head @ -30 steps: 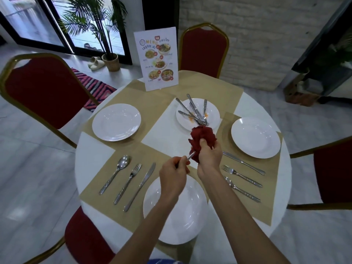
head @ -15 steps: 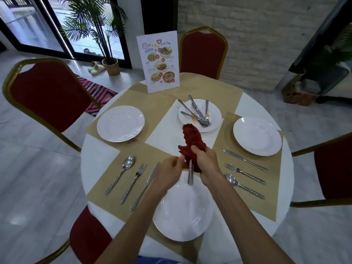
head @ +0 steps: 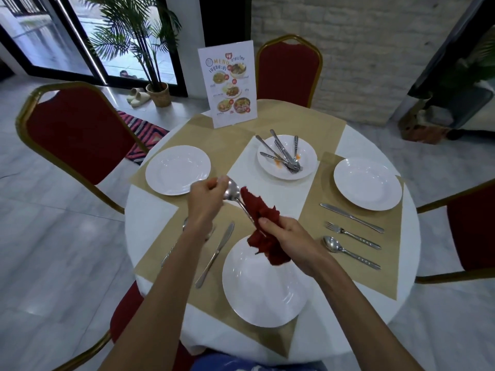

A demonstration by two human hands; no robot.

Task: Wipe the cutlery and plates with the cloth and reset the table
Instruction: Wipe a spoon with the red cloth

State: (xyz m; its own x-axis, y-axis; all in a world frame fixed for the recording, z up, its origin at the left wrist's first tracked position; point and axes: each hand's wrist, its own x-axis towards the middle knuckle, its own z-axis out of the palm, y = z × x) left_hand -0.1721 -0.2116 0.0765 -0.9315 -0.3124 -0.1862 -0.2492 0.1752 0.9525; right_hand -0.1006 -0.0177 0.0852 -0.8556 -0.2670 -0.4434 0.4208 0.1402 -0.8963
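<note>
Head camera looks down on a round white table (head: 150,210). At the left of the frame stands a red chair (head: 77,135). Just right of it a clean left plate (head: 171,167) lies on a tan mat (head: 222,148). Next comes the left hand (head: 205,195), up above the table, with its fingers curled round the bowl end of the held spoon (head: 232,189). The handle slants down to the right into the red cloth (head: 261,212). Lower down, a knife (head: 215,254) lies beside the near plate (head: 263,290). The right hand (head: 290,236) squeezes the cloth round the handle, over the top edge of the near plate. Higher up in the middle a menu card (head: 227,84) stands, and below it the far plate (head: 308,156) holds a heap of used cutlery (head: 284,156) and some orange smears. At the right lies the right plate (head: 367,183). Below it a second knife (head: 351,218), a fork (head: 352,235) and a second spoon (head: 351,253) lie in a row, apart from each other.
</note>
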